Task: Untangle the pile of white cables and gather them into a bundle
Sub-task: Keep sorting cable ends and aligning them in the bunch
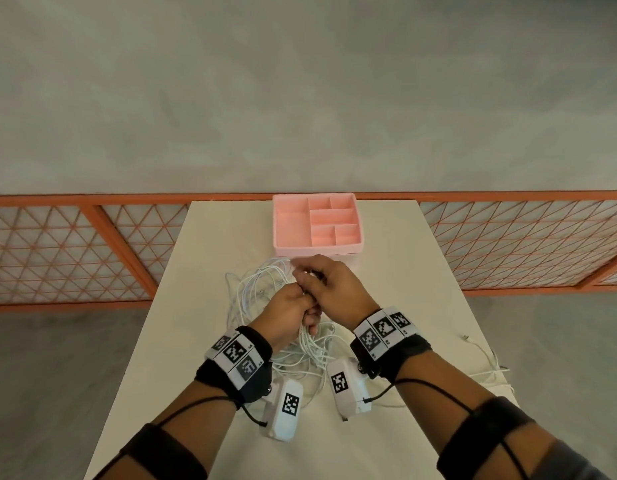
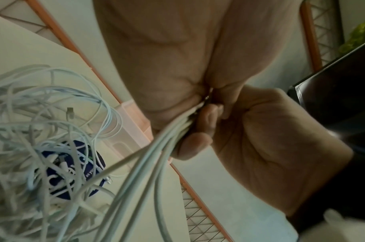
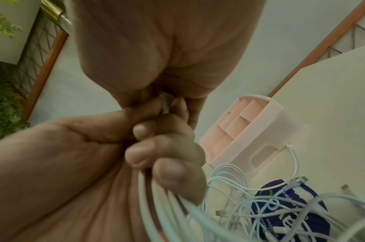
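Observation:
A tangled pile of white cables [image 1: 262, 289] lies mid-table, spread loosely in the left wrist view [image 2: 43, 131] and the right wrist view [image 3: 260, 204]. Both hands meet above it. My left hand [image 1: 309, 317] grips a bundle of several cable strands [image 2: 156, 155], its fingers [image 3: 138, 155] curled round them. My right hand [image 1: 309, 277], just above the left, pinches a cable end [image 3: 166, 104] at the top of that bundle. The strands hang from the two hands into the pile.
A pink compartment tray [image 1: 317, 251] stands just behind the pile at the table's far edge. A dark blue round label [image 3: 301, 217] lies under the cables. Another white cable [image 1: 487, 362] trails at the table's right edge. An orange lattice railing [image 1: 508, 237] runs beyond.

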